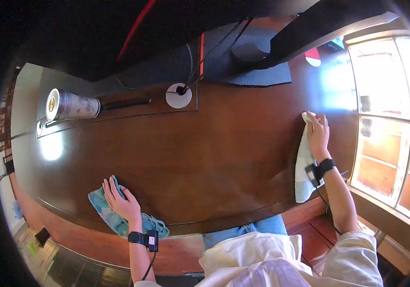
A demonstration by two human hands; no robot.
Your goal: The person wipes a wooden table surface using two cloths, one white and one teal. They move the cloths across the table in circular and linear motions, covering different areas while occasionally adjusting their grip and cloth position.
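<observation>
Partly hidden under hands: cloths [304, 167]

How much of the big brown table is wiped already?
The table shines in the middle, though whether that part is already wiped cannot be told. Right now the left hand presses a blue-green cloth at the near edge, and the right hand presses a pale cloth at the right end. The far side by the can looks untouched.
</observation>
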